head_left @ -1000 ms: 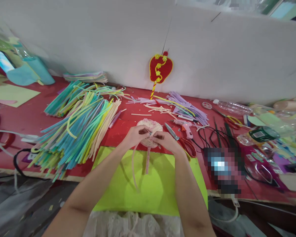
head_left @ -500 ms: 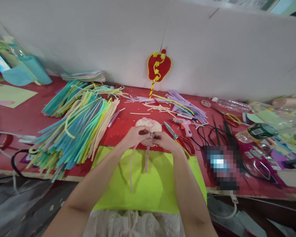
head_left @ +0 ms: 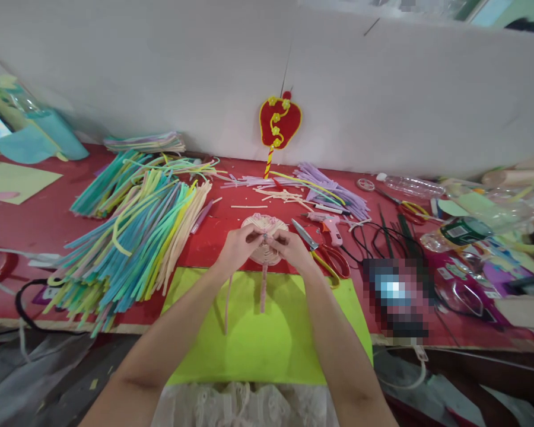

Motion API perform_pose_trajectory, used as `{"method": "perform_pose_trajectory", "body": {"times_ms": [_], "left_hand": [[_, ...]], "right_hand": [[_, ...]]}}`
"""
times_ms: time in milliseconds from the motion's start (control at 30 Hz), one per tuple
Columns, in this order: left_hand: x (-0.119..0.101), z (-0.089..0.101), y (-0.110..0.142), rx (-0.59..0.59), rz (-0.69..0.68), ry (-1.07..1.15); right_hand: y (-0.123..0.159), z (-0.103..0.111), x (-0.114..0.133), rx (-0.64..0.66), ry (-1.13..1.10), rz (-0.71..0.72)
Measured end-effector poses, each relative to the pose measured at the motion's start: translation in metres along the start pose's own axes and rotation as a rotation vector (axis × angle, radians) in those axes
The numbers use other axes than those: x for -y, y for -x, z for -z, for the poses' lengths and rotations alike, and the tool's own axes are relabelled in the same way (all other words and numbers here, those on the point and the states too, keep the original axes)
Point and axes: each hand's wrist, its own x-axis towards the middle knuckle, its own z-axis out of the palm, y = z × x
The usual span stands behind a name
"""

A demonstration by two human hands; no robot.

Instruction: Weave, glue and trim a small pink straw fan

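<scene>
My left hand (head_left: 240, 246) and my right hand (head_left: 289, 246) meet fingertip to fingertip above a cream, round fan (head_left: 267, 256). Both pinch a pale pink pipe cleaner (head_left: 226, 305), whose long tail hangs down below my left hand. A small greyish bit shows between the fingertips, too small to name. Small pink shapes (head_left: 258, 218) sit along the fan's upper edge. Its pink handle (head_left: 263, 290) points toward me over a lime-green mat (head_left: 271, 347). Part of the fan is hidden behind my fingers.
Scissors (head_left: 324, 252) and a pink glue gun (head_left: 329, 225) lie right of the fan. A large bundle of coloured pipe cleaners (head_left: 137, 237) is at the left, purple ones (head_left: 333, 190) at the back. A red fan (head_left: 280, 123) leans on the wall. Bottles (head_left: 458, 234) and cables crowd the right.
Both hands have lifted slightly off the fan's lower part, so more of it shows. The pipe cleaner's tail has swung left. The whole view has shifted slightly.
</scene>
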Motion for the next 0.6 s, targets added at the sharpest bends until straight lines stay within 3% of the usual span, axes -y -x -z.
{"method": "perform_pose_trajectory", "body": {"times_ms": [267,467,600], "left_hand": [[0.0,-0.01,0.005,-0.114,-0.03,-0.033],[-0.003,-0.01,0.003,-0.08,0.143,0.2],[-0.003,-0.009,0.001,-0.044,0.18,0.268]], "right_hand": [[-0.004,-0.011,0.003,-0.135,-0.087,0.011],[-0.003,-0.011,0.007,-0.122,-0.043,0.035],[-0.002,-0.01,0.006,-0.142,-0.014,0.056]]}}
